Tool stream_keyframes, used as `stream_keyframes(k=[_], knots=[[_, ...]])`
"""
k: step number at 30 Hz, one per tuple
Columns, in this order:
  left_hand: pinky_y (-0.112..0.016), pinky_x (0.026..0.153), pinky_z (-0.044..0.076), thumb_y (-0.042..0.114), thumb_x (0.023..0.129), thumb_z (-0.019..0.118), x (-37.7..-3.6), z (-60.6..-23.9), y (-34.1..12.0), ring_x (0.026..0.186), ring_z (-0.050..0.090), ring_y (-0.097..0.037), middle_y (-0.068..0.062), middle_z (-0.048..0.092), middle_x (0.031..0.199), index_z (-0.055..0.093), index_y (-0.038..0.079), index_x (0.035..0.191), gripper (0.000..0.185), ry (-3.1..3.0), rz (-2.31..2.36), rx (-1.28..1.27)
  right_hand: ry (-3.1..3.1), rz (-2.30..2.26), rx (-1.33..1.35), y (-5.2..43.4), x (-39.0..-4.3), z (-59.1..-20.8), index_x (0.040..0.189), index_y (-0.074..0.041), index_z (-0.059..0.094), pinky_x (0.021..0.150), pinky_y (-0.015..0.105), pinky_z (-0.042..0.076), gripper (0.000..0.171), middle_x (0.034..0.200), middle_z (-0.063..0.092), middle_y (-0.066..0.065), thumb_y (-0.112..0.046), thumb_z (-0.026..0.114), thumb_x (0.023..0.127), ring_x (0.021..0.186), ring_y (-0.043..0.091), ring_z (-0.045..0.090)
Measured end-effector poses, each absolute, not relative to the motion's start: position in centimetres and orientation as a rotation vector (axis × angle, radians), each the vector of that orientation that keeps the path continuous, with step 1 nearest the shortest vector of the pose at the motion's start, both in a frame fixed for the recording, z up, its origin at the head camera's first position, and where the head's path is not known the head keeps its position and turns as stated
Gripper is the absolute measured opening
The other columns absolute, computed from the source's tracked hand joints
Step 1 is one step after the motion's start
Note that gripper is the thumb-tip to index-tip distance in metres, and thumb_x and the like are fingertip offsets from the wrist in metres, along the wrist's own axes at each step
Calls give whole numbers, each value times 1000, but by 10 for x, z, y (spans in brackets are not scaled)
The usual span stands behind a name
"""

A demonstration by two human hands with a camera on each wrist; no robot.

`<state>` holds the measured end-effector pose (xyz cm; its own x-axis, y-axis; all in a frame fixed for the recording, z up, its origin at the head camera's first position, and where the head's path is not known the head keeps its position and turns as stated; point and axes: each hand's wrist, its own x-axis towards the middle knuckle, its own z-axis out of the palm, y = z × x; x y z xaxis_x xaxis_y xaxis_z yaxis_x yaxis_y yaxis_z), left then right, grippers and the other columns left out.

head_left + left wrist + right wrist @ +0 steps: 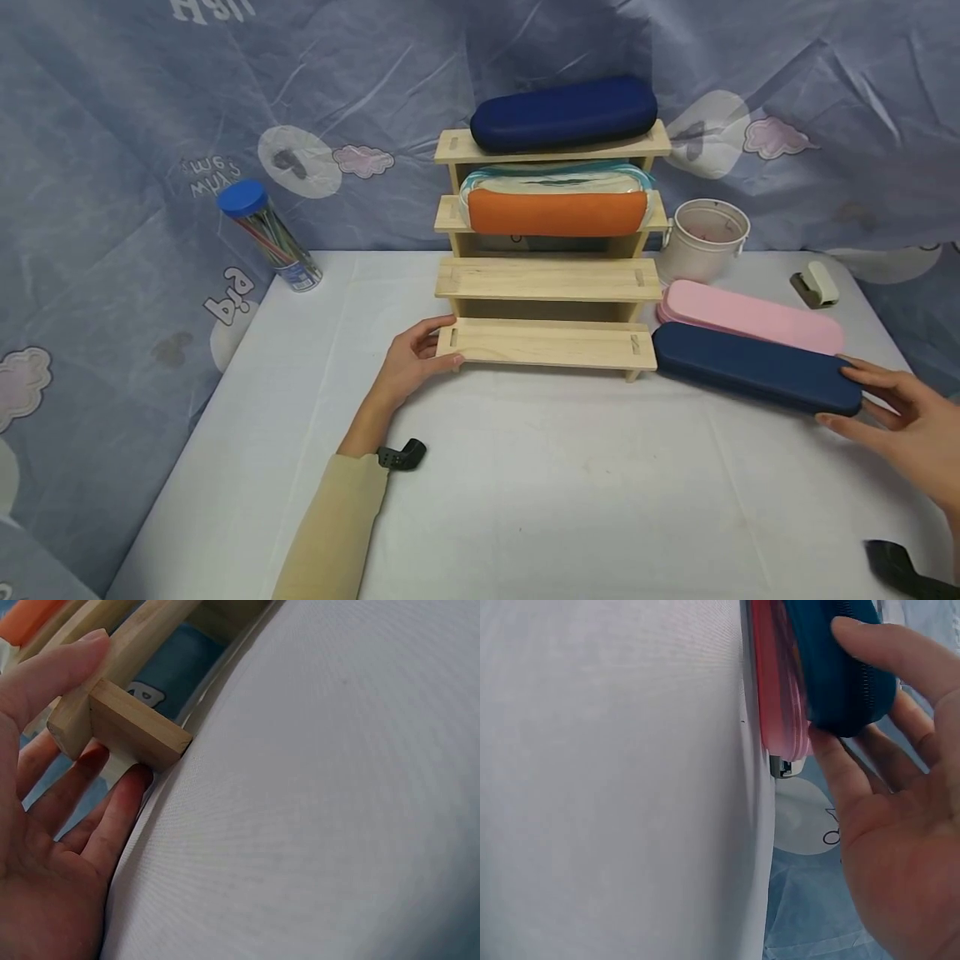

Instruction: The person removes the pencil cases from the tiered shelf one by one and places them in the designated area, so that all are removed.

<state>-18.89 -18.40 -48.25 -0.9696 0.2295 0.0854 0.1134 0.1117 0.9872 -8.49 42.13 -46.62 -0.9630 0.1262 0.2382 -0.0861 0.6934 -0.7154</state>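
Observation:
A tiered wooden rack (547, 279) stands at the back middle of the table. My left hand (415, 354) grips the left end of its lowest shelf (551, 343), thumb on top and fingers behind, as the left wrist view shows. My right hand (900, 417) holds the right end of a navy zippered pencil case (757, 367). In the right wrist view, the thumb (885, 641) lies along the zipper side and the fingers are under the case. The navy case is in front of a pink pencil case (765, 317) and looks raised off the tabletop.
Higher on the rack lie a blue pencil case (566, 114) and an orange one with a clear part (558, 213). A white bucket (701, 242) and a small stapler (815, 285) stand at the back right. A blue-lidded jar of sticks (270, 237) is back left.

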Motion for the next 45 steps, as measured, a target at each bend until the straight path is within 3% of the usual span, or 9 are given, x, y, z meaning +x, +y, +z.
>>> stream_keyframes(k=[7, 12, 15, 19, 22, 27, 35, 45], knots=[[-34, 84, 52, 18, 73, 86, -189, -481, -183, 100, 64, -27, -10, 63, 119, 60, 22, 132, 64, 2274, 2008, 355, -2705, 1096, -54, 440, -92, -490, 142, -13, 45, 89, 1, 31, 74, 154, 26, -1, 8, 75, 78, 135, -1, 29], [-33, 84, 52, 18, 73, 86, -188, -480, -183, 100, 65, -28, -11, 63, 118, 60, 20, 132, 64, 2270, 2016, 357, -2803, 1093, -104, 436, -91, -487, 146, -14, 41, 82, -1, 33, 71, 157, 20, 6, -5, 75, 84, 139, 9, 25], [-33, 83, 52, 19, 73, 86, -187, -480, -184, 100, 65, -27, -10, 63, 118, 60, 22, 131, 64, 2273, 2012, 355, -2815, 1080, -101, 426, -90, -477, 147, -10, 40, 84, -2, 30, 69, 156, 21, 10, -15, 73, 87, 138, 2, 23], [-33, 83, 52, 19, 74, 86, -186, -481, -184, 99, 65, -27, -11, 63, 117, 60, 22, 131, 63, 2277, 2011, 356, -2706, 1048, -52, 413, -92, -461, 143, -5, 44, 93, -1, 23, 62, 147, 38, 0, -13, 72, 88, 128, -11, 27], [-33, 84, 52, 18, 74, 85, -186, -482, -184, 100, 65, -28, -11, 63, 117, 60, 21, 132, 63, 2279, 2010, 357, -2611, 1054, -48, 403, -95, -448, 140, -3, 48, 100, 5, 22, 58, 141, 44, -10, -7, 71, 87, 127, -11, 30], [-32, 84, 52, 18, 74, 85, -187, -483, -184, 100, 65, -27, -11, 63, 118, 60, 20, 132, 63, 2282, 2009, 361, -2549, 1058, -78, 388, -100, -431, 139, -6, 51, 105, 12, 23, 54, 138, 46, -17, -7, 69, 89, 127, -10, 33], [-33, 84, 52, 21, 73, 86, -188, -481, -184, 99, 65, -26, -9, 63, 117, 60, 23, 130, 63, 2281, 2011, 363, -2540, 1102, -21, 368, -114, -413, 138, -10, 53, 89, 2, 31, 54, 135, 51, -8, -5, 71, 87, 118, -6, 43], [-34, 83, 52, 21, 73, 87, -188, -481, -184, 99, 65, -26, -9, 63, 116, 60, 24, 130, 63, 2286, 2010, 366, -2599, 1176, 39, 347, -132, -392, 137, -15, 54, 76, 3, 39, 51, 139, 49, -4, -10, 70, 89, 111, -3, 51]])
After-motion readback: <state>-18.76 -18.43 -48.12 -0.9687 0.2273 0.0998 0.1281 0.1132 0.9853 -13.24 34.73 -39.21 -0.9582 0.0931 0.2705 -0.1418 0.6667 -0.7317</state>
